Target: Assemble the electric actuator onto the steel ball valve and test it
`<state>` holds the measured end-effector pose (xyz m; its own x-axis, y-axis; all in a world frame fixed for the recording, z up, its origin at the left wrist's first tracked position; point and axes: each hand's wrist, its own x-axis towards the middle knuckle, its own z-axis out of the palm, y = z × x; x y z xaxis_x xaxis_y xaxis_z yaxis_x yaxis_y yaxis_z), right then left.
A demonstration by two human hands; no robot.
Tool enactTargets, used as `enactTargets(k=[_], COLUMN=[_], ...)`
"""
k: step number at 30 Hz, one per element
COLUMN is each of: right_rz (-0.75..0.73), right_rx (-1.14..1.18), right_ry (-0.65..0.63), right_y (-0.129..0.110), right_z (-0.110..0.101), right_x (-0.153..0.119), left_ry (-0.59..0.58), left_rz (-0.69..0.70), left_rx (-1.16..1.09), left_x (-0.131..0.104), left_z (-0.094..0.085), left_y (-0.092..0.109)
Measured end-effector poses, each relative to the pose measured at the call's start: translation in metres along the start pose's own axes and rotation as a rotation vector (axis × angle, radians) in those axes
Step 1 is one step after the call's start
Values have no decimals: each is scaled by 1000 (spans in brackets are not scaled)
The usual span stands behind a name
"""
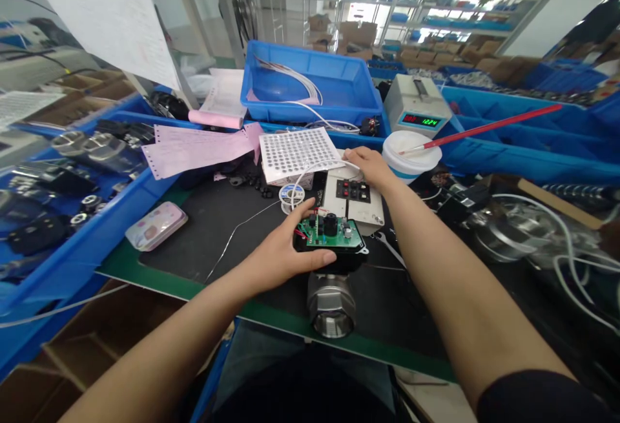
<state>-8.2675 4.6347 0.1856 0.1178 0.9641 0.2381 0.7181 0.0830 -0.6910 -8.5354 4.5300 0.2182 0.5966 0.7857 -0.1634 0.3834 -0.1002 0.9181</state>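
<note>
My left hand grips the black housing of a valve actuator, thumb along its near side. A green circuit board lies exposed on top of it. Below the housing, toward me, is a hexagonal steel valve body with a round opening. Farther off, my right hand is closed on a white cable that runs over to the actuator; its fingertips are partly hidden. Under that hand lies a switch panel with red and black switches. A solder spool stands just beyond my left fingers.
A sheet of round labels lies behind the spool. At the back are a blue bin with wires and a power supply with lit digits. A white tub holds a red-handled brush. Metal valve parts crowd the right.
</note>
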Motion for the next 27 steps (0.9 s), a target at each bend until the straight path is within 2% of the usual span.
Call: enactTargets(k=[4,7,9,12,14,16,18,21,27], right_rz=[-22,-22,-37,-143,-169,-133,-91,-5,50], right_rx=[81,147,215,460,607,713,809,923,1004], right_ry=[48,166,299,506,462,271,95,-10,19], right_y=[7,9,6,-7,-18,-26,-33,-42,-52], right_z=[4,1,-5,-9,-4,8,22,37,40], right_x=[4,0,-16,-66,-110,-149,-176,-191,-188], left_ry=[7,16,13,12,18,27,43,66,91], left_rz=[13,30,38,46,62,83,100,101,107], left_rx=[33,48,33,10,-1,-4,-3,-4,4], left_x=[1,0,0,2,5,8,10,11,4], left_z=[3,5,6,7,8,9,11,13,16], left_y=[0,1,1,-2,-5,-8,-11,-12,-9])
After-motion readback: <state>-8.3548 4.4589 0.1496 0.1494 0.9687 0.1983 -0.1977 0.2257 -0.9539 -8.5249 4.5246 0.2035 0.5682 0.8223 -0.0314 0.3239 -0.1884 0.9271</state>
